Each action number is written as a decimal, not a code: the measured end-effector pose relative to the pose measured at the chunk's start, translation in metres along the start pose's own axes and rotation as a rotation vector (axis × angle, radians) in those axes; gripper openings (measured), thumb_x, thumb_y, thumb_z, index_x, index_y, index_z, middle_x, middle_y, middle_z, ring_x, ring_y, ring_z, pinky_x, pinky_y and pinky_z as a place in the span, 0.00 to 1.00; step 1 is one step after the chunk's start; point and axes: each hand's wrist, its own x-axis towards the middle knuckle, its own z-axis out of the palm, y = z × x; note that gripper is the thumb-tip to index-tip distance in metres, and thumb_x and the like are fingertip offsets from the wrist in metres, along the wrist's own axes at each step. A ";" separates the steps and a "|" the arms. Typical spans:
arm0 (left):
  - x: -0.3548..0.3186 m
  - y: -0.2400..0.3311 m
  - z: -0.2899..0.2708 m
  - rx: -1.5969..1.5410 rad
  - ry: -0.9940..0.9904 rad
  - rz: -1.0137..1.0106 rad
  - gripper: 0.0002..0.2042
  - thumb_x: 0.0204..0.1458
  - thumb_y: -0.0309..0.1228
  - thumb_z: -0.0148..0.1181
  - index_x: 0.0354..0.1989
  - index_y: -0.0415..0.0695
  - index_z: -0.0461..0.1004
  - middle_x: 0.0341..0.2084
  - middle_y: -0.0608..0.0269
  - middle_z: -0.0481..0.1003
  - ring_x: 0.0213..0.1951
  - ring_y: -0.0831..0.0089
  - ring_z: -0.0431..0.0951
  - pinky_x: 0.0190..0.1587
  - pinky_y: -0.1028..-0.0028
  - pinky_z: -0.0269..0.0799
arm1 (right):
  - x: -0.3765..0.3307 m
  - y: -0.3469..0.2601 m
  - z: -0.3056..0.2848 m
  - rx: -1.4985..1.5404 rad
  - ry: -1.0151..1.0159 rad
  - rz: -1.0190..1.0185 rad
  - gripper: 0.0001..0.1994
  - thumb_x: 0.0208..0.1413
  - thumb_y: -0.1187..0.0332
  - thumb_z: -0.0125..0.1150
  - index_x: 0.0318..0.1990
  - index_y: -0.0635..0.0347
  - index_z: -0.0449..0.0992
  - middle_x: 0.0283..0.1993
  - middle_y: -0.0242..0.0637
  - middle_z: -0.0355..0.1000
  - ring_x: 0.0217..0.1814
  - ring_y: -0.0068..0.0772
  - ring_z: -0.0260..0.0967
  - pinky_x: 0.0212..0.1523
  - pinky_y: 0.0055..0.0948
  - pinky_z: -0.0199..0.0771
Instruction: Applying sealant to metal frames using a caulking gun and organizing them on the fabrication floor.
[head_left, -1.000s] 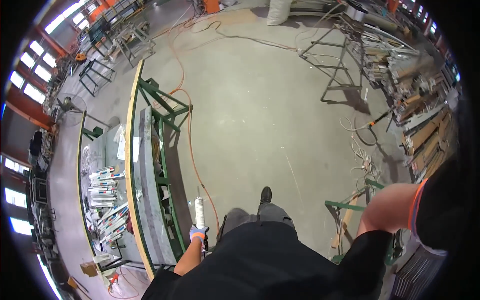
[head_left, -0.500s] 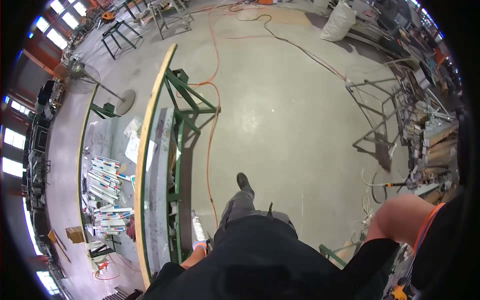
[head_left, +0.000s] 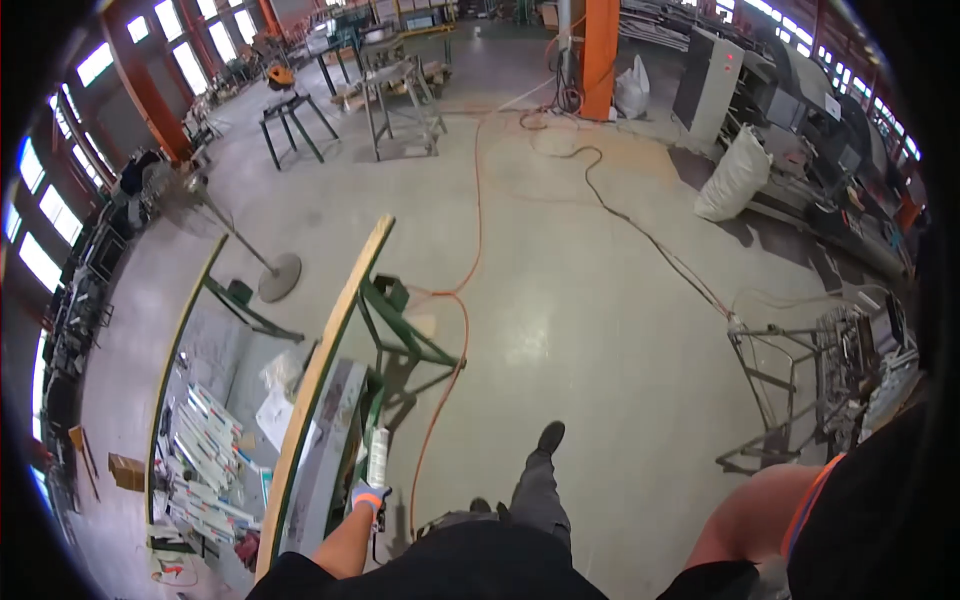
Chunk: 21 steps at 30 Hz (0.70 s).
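My left hand, in a grey-blue work glove with an orange cuff, is closed around a caulking gun. The gun's white sealant cartridge points forward, just right of the near bench. My right forearm is bent up at the right edge. Past an orange and blue cuff, a large dark shape very close to the camera seems to be my gloved right hand; its fingers cannot be made out. A long wooden-edged bench frame on green legs stands beside my left arm.
White strips lie in bundles on the work surface at left. A pedestal fan stands beyond it. An orange hose and a dark cable cross the floor. At right are a metal frame and a white sack.
My view has tilted up and shows more of the far hall, with an orange column. One foot has stepped forward. The caulking gun stays in my left hand; my right arm stays raised.
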 end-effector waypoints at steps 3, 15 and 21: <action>0.067 0.033 0.041 -0.007 -0.085 -0.089 0.40 0.32 0.43 0.77 0.56 0.38 0.69 0.46 0.47 0.77 0.43 0.55 0.79 0.45 0.61 0.75 | 0.000 0.053 0.091 -0.015 0.003 0.033 0.30 0.59 0.50 0.53 0.46 0.80 0.73 0.41 0.53 0.75 0.46 0.46 0.72 0.50 0.41 0.71; 0.192 0.220 0.141 -0.308 -0.283 0.277 0.22 0.62 0.47 0.44 0.54 0.46 0.72 0.44 0.57 0.77 0.46 0.60 0.76 0.49 0.63 0.71 | 0.070 0.250 0.390 -0.157 0.135 -0.129 0.29 0.59 0.52 0.53 0.47 0.80 0.73 0.41 0.53 0.75 0.47 0.46 0.72 0.51 0.40 0.71; 0.430 0.468 0.086 -0.167 -0.141 0.446 0.22 0.60 0.46 0.48 0.56 0.45 0.71 0.48 0.54 0.75 0.49 0.59 0.76 0.51 0.64 0.71 | 0.090 0.331 0.515 -0.268 0.297 -0.206 0.29 0.59 0.52 0.52 0.47 0.80 0.73 0.42 0.54 0.75 0.47 0.46 0.72 0.52 0.40 0.71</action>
